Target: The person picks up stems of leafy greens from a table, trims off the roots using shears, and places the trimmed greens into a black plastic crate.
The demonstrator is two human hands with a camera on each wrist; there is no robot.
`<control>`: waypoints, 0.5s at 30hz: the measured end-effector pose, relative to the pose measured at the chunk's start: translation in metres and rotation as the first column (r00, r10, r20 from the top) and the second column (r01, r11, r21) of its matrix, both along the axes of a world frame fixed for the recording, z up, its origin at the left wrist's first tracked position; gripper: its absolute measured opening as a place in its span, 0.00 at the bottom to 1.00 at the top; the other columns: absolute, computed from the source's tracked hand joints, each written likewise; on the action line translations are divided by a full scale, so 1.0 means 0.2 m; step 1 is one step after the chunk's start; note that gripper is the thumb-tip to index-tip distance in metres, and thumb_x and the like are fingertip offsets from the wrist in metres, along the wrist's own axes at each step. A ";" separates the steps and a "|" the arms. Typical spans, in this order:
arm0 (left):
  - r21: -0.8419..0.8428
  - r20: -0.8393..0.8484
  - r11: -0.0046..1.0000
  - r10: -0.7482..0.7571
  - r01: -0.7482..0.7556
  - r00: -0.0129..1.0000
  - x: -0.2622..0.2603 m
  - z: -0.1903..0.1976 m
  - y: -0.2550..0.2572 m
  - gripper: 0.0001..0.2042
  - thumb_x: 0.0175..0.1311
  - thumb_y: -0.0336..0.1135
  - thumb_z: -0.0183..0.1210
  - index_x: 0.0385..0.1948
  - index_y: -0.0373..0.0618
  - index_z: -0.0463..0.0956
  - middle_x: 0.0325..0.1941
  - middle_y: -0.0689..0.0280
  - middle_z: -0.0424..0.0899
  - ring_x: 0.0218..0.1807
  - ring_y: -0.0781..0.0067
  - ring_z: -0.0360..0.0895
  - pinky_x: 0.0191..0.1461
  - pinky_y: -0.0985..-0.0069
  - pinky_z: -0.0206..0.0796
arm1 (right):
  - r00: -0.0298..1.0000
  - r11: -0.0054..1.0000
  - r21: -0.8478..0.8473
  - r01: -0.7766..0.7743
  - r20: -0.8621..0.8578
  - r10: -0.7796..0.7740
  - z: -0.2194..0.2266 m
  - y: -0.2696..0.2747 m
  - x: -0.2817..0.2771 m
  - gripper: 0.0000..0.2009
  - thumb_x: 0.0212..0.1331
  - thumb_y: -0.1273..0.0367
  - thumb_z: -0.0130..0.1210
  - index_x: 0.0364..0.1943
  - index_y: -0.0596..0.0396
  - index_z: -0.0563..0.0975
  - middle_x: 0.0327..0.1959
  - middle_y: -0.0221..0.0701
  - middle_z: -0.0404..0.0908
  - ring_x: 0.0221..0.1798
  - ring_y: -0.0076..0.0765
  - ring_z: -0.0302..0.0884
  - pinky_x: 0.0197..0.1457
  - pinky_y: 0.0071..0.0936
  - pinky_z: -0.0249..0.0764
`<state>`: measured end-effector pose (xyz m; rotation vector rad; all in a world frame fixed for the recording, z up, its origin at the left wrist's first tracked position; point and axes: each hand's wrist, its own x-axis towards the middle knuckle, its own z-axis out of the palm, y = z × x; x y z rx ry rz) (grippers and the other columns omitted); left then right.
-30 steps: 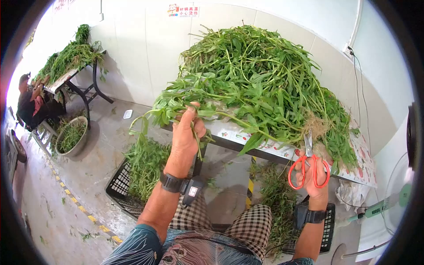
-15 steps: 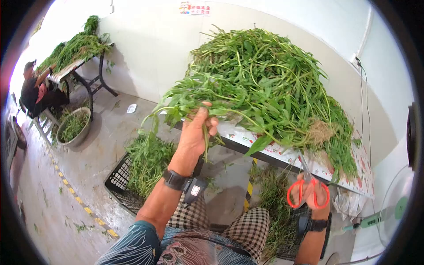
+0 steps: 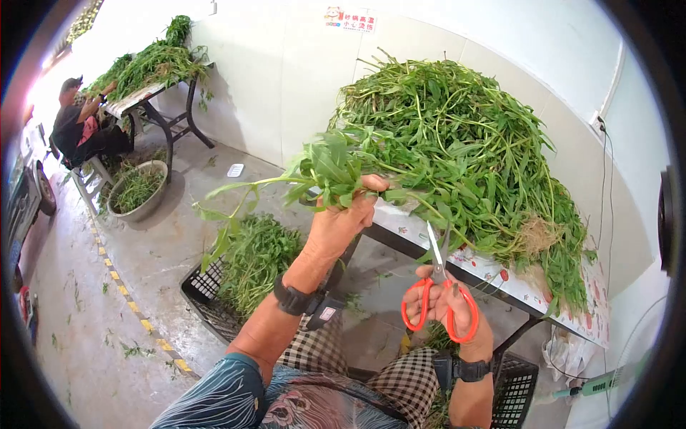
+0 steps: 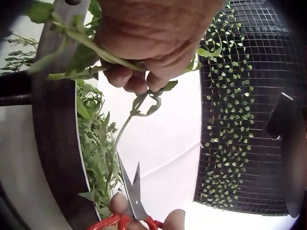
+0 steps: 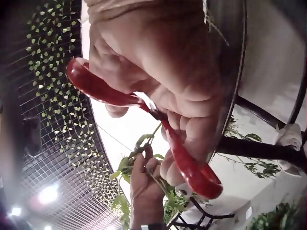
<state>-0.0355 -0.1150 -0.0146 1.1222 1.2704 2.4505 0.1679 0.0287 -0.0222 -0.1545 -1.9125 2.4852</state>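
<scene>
My left hand (image 3: 344, 225) grips a bunch of leafy green stems (image 3: 330, 168) in front of the table's near edge. The leafy tops hang out to the left past the knuckles, and in the left wrist view a single stem (image 4: 123, 132) runs down from the fingertips. My right hand (image 3: 457, 314) holds scissors (image 3: 464, 318) by their red handles, with the blades parted and pointing up. In the left wrist view the blades are right beside that stem. A large heap of the same plants (image 3: 457, 136) covers the table, with a pale root clump (image 3: 537, 236) at its near right.
Below the table stand black crates, the left crate (image 3: 204, 282) holding cut greens (image 3: 259, 268). At the far left a person (image 3: 82, 125) sits at another plant-laden table (image 3: 139, 100), near a round tub (image 3: 158, 196) of greens. A cable (image 3: 611, 186) hangs down the right wall.
The scissors have moved left, from beside the root clump towards my left hand, and their blades have parted. My left hand has raised its leafy bunch. The head view has shifted left.
</scene>
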 end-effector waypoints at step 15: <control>-0.030 0.034 1.000 0.003 -0.002 0.999 0.00 0.04 0.03 0.14 0.62 0.43 0.53 0.40 0.43 0.75 0.31 0.67 0.80 0.14 0.89 0.55 0.18 0.87 0.51 | 0.997 0.998 -0.004 0.056 -0.060 -0.056 -0.05 0.06 -0.08 0.29 0.62 0.46 0.34 0.57 0.55 0.60 0.39 0.42 0.77 0.36 0.37 0.77 0.38 0.32 0.76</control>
